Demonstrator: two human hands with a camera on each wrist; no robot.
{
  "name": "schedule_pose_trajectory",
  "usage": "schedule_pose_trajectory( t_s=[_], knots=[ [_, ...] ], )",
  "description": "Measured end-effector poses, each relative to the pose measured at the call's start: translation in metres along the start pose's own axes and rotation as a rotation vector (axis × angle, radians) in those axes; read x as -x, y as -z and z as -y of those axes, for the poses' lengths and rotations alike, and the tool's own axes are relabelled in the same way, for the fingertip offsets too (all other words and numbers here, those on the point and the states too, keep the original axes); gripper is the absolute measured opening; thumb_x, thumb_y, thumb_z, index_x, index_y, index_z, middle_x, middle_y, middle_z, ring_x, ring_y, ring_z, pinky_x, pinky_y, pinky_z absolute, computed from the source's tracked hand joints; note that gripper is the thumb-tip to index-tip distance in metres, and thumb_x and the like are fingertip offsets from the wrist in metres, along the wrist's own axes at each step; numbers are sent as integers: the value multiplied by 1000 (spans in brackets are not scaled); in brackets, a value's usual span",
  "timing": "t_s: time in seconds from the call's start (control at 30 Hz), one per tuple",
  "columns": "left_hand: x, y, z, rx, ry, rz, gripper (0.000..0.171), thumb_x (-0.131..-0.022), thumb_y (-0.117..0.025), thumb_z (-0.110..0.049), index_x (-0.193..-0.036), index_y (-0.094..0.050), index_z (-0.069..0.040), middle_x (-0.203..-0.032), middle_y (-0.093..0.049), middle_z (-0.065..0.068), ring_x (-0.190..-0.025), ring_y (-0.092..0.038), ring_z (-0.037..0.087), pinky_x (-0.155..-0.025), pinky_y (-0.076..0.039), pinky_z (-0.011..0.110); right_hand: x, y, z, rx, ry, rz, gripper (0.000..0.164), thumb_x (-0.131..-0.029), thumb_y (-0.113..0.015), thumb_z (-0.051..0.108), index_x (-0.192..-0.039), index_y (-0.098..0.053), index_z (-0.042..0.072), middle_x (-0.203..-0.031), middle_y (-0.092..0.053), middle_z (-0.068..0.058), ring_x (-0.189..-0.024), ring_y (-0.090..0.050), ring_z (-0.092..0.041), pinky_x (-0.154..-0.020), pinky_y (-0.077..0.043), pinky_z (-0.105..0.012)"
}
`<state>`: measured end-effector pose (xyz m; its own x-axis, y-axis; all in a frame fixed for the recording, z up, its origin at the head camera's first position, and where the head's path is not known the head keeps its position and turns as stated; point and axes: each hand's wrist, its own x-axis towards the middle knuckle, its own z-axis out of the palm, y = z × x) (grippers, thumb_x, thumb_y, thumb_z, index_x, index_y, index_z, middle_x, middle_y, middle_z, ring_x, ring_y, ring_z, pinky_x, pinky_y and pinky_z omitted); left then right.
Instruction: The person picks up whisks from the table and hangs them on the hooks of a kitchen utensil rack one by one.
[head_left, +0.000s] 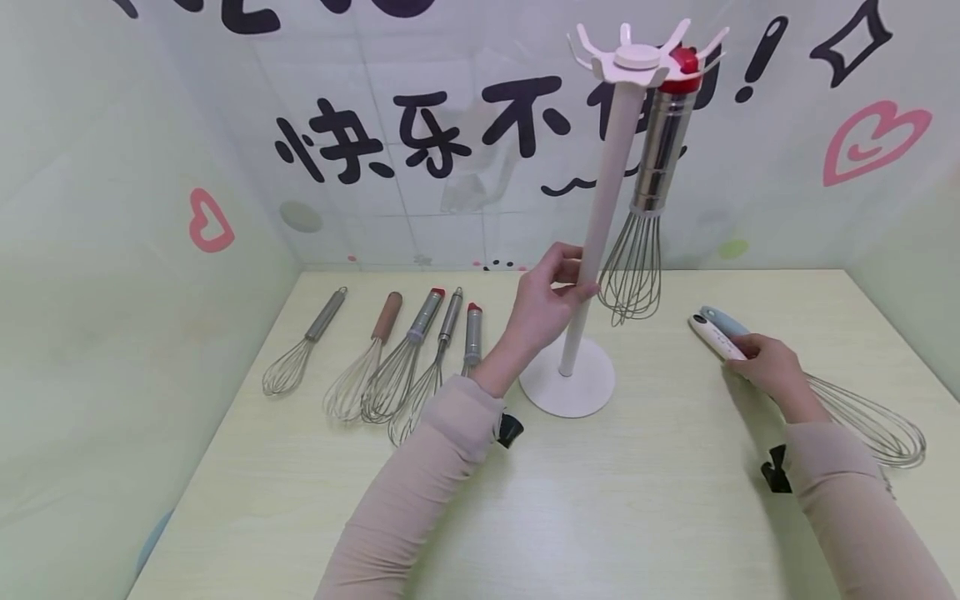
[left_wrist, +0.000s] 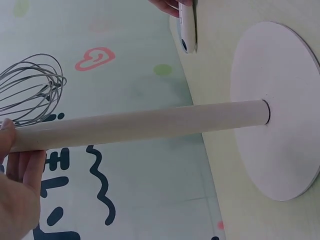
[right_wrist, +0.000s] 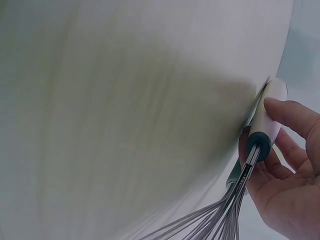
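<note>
Fingers (left_wrist: 32, 167) round pole (left_wrist: 145, 123); thumb (right_wrist: 290, 114) on whisk (right_wrist: 260, 141)

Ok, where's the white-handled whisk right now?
In the head view, at the right side of the table, the right hand grips the white-handled whisk beside the blue-handled whisk.

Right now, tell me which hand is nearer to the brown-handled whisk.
Left. The left hand grips the white pole, to the right of the brown-handled whisk; the right hand holds the white-handled whisk, farther right.
</note>
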<state>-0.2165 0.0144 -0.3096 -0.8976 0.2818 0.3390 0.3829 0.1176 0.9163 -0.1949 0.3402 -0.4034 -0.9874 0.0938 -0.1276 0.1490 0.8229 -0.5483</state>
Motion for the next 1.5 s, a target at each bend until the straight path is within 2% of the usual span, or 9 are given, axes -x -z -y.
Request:
schedule_pose_trajectory(
  t_s=[0.37, 0.63, 0.7, 0.87, 1.13, 1.23, 1.27, 1.4, 1.5],
  knots=[
    [3, -1, -3, -9, -30, -36, 33, -86, -65, 2, -117, -53, 2, -106, -66, 23, -99, -65, 32, -89, -56, 21, 3, 0, 4, -12, 14, -47, 48, -88, -59, 12, -126, -47, -15, -114, -55, -38, -97, -55, -42, -71, -43, -30],
    [4, 0, -2, -20, -50, -65, 34, -85, -66, 1, -116, -53, 2, -104, -67, 23, -99, -66, 32, -88, -56, 21, 5, 5, 9, -62, -3, -69, 50, -91, -55, 12, -131, -42, -15, -124, -50, -39, -110, -51, -50, -80, -48, -43],
    [4, 1, -2, -17, -53, -71, 34, -85, -67, 1, -116, -53, 2, -104, -67, 24, -99, -66, 32, -88, -57, 21, 6, 6, 10, -67, 3, -85, 50, -91, -56, 11, -131, -42, -15, -124, -49, -39, -110, -51, -50, -78, -49, -39],
    [5, 2, -3, -23, -38, -87, 35, -84, -68, -1, -116, -53, 1, -104, -67, 23, -99, -66, 31, -89, -57, 21, 7, 7, 12, -75, 13, -109, 49, -91, -57, 11, -131, -43, -15, -123, -50, -39, -110, -51, -50, -66, -42, -18],
    [7, 2, -3, -41, -16, -107, 35, -84, -69, -2, -115, -54, 0, -103, -68, 21, -99, -66, 30, -88, -57, 22, 8, 12, 30, -178, 4, -154, 51, -95, -53, 16, -136, -41, -11, -130, -48, -36, -118, -49, -49, -58, -38, -4],
    [8, 1, -3, -39, -22, -117, 34, -84, -68, -2, -115, -54, 1, -103, -68, 22, -98, -66, 30, -88, -57, 23, 9, 16, 38, -205, 4, -187, 52, -95, -53, 19, -138, -42, -8, -132, -49, -34, -110, -57, -37, -58, -38, -1],
    [8, 1, -3, -40, -23, -122, 34, -84, -68, -2, -115, -54, 1, -103, -68, 22, -98, -66, 30, -88, -57, 23, 9, 17, 40, -214, 2, -193, 53, -95, -53, 21, -139, -42, -6, -132, -50, -32, -104, -60, -28, -59, -38, 0],
    [8, 0, -4, -43, -10, -143, 34, -85, -68, -2, -115, -54, -1, -103, -68, 21, -97, -66, 29, -86, -57, 23, 13, 22, 51, -260, -5, -196, 56, -95, -54, 27, -142, -40, -1, -136, -48, -27, -91, -47, 3, -62, -41, 0],
    [7, 0, -4, -50, -4, -152, 35, -85, -69, -3, -116, -54, -2, -103, -68, 20, -97, -65, 28, -86, -57, 23, 15, 25, 60, -289, -5, -203, 58, -95, -55, 30, -144, -39, 3, -137, -47, -23, -92, -43, 6, -64, -41, -1]
  ],
)
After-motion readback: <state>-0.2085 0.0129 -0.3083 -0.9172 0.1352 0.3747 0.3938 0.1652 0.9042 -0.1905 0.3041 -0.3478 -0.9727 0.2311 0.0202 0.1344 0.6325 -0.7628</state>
